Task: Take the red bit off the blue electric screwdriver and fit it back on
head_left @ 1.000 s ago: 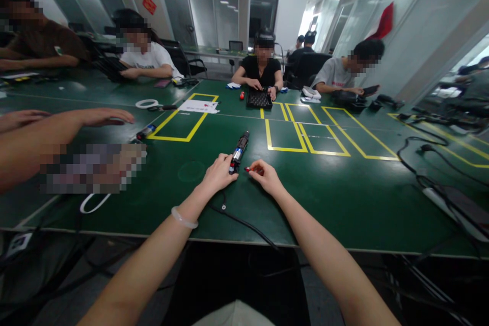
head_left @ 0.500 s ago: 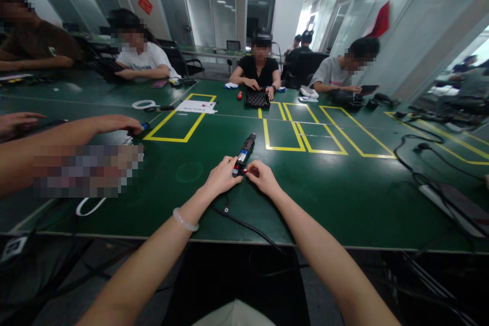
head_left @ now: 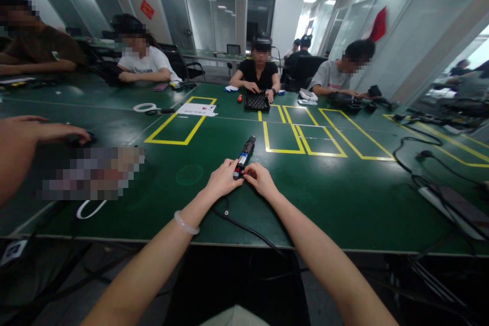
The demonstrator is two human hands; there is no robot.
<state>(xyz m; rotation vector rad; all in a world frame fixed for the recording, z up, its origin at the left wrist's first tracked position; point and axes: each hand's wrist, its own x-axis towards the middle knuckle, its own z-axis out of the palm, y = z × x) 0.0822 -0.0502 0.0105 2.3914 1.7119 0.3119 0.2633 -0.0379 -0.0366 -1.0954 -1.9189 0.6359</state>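
Observation:
Over the middle of the green table, my left hand (head_left: 222, 179) is closed around the near end of a black electric screwdriver (head_left: 246, 153). Its body looks opened, with a silver and blue section showing, and its tip points away from me. My right hand (head_left: 261, 178) is pinched at the tool's near right side, on a small red and black part (head_left: 250, 173) mostly hidden by the fingers. Below my hands a black cable (head_left: 248, 226) runs toward the table's front edge; whether it joins the tool is hidden.
Yellow tape outlines (head_left: 284, 152) mark the green table (head_left: 328, 198). A co-worker's hand (head_left: 64, 131) is at left, near a blurred patch and a white loop (head_left: 90, 210). White papers (head_left: 196, 109) lie farther back. Black cables (head_left: 414, 175) spread at right. Several people sit around.
My right hand has come slightly closer to the screwdriver's near end. The co-worker's hand at left has pulled back to the left. The view has tilted slightly upward.

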